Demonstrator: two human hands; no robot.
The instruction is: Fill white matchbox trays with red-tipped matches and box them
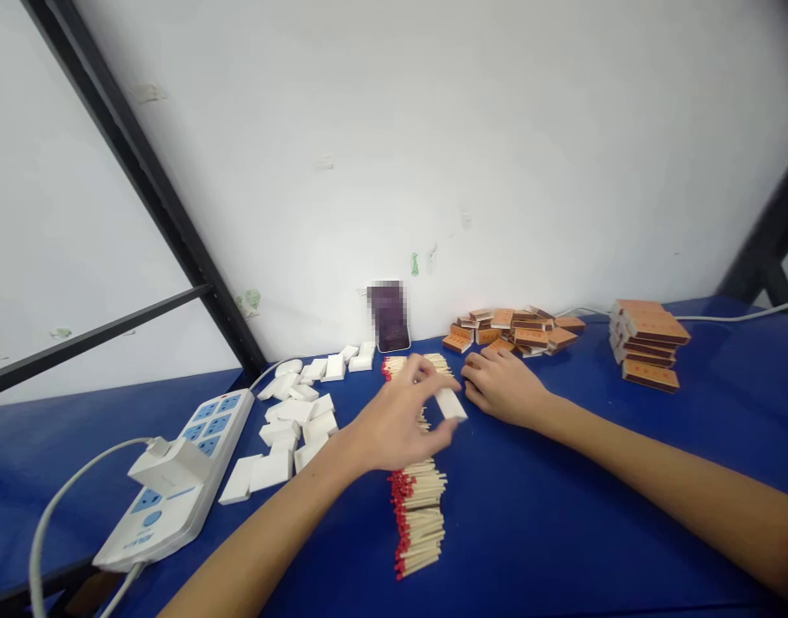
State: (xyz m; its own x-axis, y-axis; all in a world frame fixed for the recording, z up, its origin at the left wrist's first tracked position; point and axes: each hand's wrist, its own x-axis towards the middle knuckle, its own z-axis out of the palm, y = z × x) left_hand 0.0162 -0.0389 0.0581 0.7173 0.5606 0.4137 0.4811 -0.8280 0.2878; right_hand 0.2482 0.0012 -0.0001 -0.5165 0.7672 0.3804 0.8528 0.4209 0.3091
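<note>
My left hand (403, 416) is over the middle of a long row of matches (423, 498), with thumb and fingers closed on a small white matchbox tray (451, 404). The tray is tilted, and the hand and tray cover part of the row. My right hand (505, 386) is palm down just right of the row, its fingers loosely bent and slightly apart, with nothing visible in them. Right behind it lies a pile of orange-brown matchbox sleeves (529, 336). The red match heads point left.
Several white matchbox trays (291, 412) lie scattered on the left. Beside them is a power strip (194, 455) with a white plug and cables. A phone (390, 322) leans on the wall. Stacked matchboxes (648, 330) stand at the right on the blue table (561, 532).
</note>
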